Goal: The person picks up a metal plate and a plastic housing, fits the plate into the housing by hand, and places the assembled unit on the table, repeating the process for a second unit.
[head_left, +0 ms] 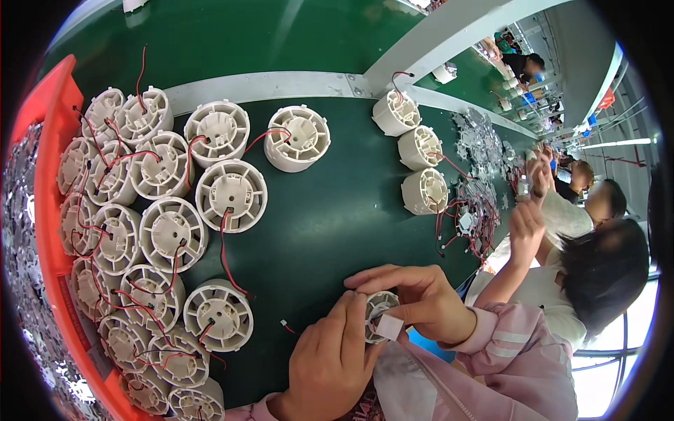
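Near the front edge of the table, my left hand (328, 361) and my right hand (427, 302) close round a small white cylindrical plastic housing (377, 304). Its open end faces up between my fingers. A flat white square piece (388, 328) sits at its near side, by my right fingers; how it is attached is hidden. To the left of my left hand, a red wire with a small white plug (284, 324) lies on the green tabletop (316, 231). My fingers cover most of the housing's wall.
Several white spoked housings (232, 196) with red and black wires crowd the left side, beside a red bin (53, 231) of metal plates. Three more housings (425, 191) stand right of centre, near tangled wires (474, 224) and metal plates (484, 144). Co-workers (583, 266) sit at right.
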Motion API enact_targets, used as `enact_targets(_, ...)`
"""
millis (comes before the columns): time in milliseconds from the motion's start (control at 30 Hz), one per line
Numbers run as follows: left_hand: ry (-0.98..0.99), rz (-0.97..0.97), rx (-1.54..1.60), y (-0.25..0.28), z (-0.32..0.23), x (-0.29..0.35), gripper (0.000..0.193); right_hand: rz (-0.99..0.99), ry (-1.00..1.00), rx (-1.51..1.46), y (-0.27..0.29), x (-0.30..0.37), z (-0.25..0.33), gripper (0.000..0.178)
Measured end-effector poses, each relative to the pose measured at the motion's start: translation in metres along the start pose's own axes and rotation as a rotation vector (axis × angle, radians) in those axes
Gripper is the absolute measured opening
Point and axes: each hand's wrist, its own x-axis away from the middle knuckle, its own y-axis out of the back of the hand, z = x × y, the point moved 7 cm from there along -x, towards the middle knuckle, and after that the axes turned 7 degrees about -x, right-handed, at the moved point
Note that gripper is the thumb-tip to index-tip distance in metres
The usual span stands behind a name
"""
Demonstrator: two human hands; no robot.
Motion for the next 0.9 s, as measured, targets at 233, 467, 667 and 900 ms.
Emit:
enact_targets(233, 0.088, -0.078, 0.156, 0.008, 0.016, -0.005, 0.046, -0.040, 0.160, 0.300, -0.023, 0.006, 0.019, 0.055)
enact_targets(467, 0.063, 0.055, 0.304, 0.031, 0.011, 0.002, 0.011, 0.039, 0.523, 0.820, -0.038, 0.030, 0.040, 0.057)
enact_targets(667, 0.149, 0.212, 1.078, 0.031, 0.009, 0.007, 0.013, 0.175, 0.436, 0.749, -0.044, 0.056, 0.051, 0.056)
enact_targets(900, 0.315, 0.159, 1.628, 0.022, -0.015, 0.005, 0.046, 0.292, 0.417, 0.727, -0.052, 0.071, 0.050, 0.057)
